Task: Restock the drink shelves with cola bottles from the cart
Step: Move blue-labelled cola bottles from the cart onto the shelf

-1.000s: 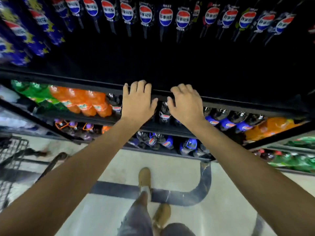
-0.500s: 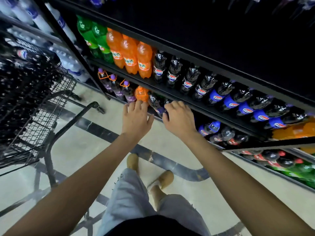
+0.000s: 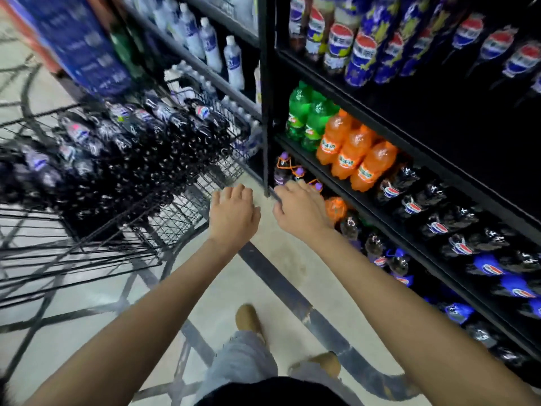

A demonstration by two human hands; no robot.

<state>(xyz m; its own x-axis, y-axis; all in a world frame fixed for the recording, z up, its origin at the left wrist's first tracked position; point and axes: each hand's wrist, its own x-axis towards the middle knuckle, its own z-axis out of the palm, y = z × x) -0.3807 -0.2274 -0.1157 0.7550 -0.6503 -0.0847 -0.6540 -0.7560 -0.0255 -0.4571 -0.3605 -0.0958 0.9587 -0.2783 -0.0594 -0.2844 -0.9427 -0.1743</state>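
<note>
A black wire cart (image 3: 164, 212) on the left is packed with several dark cola bottles (image 3: 140, 133) lying with their necks up. The black drink shelves (image 3: 380, 200) on the right hold rows of cola bottles (image 3: 433, 224). My left hand (image 3: 232, 213) hovers over the floor just right of the cart's corner, fingers loosely curled, holding nothing. My right hand (image 3: 301, 209) is beside it near the shelf's upright post, fingers relaxed, also holding nothing. The view is blurred by motion.
Orange soda bottles (image 3: 351, 156) and green soda bottles (image 3: 307, 115) stand on the middle shelf. White bottles (image 3: 210, 45) fill the shelving behind the cart. A blue carton (image 3: 79, 45) sits at the upper left. My feet (image 3: 248, 320) are on the pale floor below.
My head has turned left from the shelf toward the cart. Both hands have come off the shelf edge and moved left and down, still holding nothing.
</note>
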